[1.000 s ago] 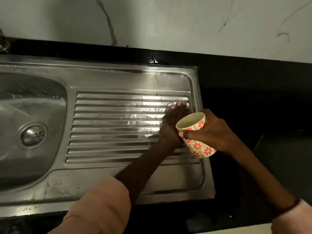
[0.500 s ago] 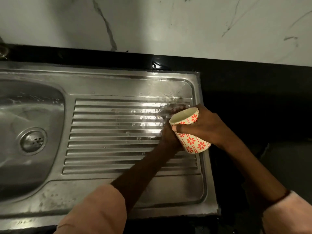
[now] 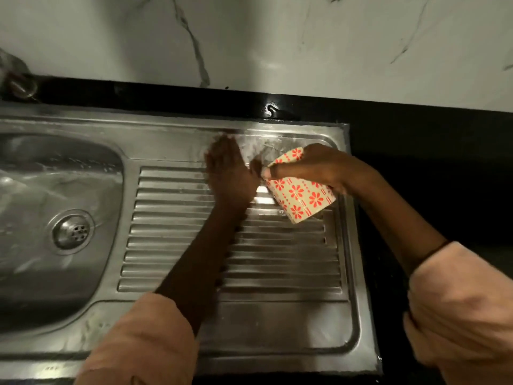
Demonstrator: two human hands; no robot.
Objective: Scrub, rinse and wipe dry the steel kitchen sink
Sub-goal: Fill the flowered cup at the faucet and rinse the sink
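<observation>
The steel sink (image 3: 172, 140) sits in the black desk (image 3: 416, 151). The left hand (image 3: 227, 168) lies flat, fingers straight, on the wet drainboard's far edge. The right hand (image 3: 313, 165) grips a tipped flowered cup (image 3: 299, 193) just beside it.

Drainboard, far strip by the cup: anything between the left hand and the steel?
Nothing visible. The left hand lies flat on the wet drainboard, fingers straight. The floral cup, tipped in the right hand, is beside it, not under it.
</observation>
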